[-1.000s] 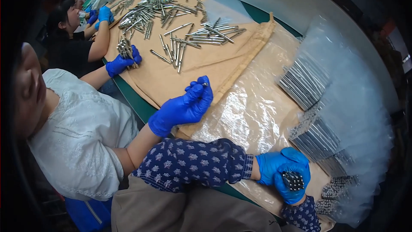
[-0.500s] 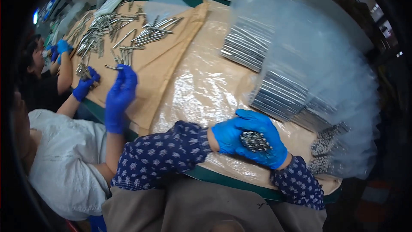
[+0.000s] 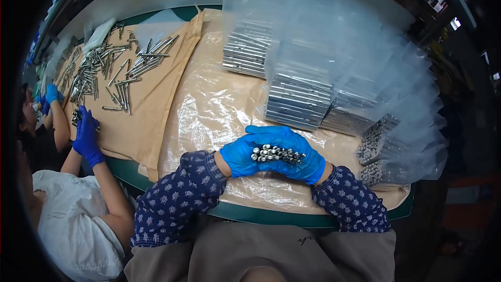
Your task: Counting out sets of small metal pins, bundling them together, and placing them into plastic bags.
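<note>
A thick bundle of shiny metal rods (image 3: 277, 154) is clasped between my two blue-gloved hands, its rounded ends facing me. My left hand (image 3: 236, 157) closes round the bundle's left side. My right hand (image 3: 312, 163) wraps its right side, and gloved fingers lie across the top. The hands hide the rods' length. Both are above a beige sheet under clear plastic (image 3: 201, 104). Just beyond them, clear bags packed with rows of metal rods (image 3: 298, 96) lie side by side.
More bagged rods (image 3: 373, 143) stand to the right, end-on. At the left, loose metal rods (image 3: 104, 65) are scattered on brown cloth (image 3: 141, 141). A co-worker's purple-gloved hand (image 3: 87, 136) holds rods there; another person works farther off. The green table edge (image 3: 276, 219) runs in front of me.
The bundle has turned in my hands, its ends now spread in a wider, flatter row. The co-worker's nearer hand has left the loose rods. My view has shifted to the right.
</note>
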A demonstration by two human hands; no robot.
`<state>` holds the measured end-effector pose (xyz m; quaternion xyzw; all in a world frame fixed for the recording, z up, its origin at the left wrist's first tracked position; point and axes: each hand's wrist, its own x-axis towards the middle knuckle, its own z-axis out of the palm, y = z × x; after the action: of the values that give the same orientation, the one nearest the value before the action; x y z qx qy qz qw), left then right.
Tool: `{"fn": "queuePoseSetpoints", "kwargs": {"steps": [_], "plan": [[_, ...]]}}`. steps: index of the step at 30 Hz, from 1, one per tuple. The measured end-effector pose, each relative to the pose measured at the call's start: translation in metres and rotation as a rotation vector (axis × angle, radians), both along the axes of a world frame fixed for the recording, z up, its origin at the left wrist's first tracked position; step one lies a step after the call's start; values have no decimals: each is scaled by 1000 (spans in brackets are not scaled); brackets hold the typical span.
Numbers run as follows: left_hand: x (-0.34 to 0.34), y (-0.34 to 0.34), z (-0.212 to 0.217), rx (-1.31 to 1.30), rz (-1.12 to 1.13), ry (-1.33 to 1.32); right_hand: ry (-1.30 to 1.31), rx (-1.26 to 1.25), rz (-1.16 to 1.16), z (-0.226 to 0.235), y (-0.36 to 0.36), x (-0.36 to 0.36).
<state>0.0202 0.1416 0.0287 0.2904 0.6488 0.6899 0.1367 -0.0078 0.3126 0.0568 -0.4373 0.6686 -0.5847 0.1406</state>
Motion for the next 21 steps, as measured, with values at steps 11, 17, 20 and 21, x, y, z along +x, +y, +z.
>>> {"fn": "queuePoseSetpoints", "kwargs": {"steps": [11, 17, 20, 21], "plan": [[-3, -4, 2, -154, 147, -97, -39, -15, -107, -3, 4, -5], [-1, -1, 4, -44, 286, -329, -284, -147, -223, -11, 0, -1], [-3, -3, 7, -9, 350, -555, -251, -95, -307, -8, 4, 3], [-2, -2, 0, 261, 394, -625, -406, -179, -313, -5, 4, 5]]}}
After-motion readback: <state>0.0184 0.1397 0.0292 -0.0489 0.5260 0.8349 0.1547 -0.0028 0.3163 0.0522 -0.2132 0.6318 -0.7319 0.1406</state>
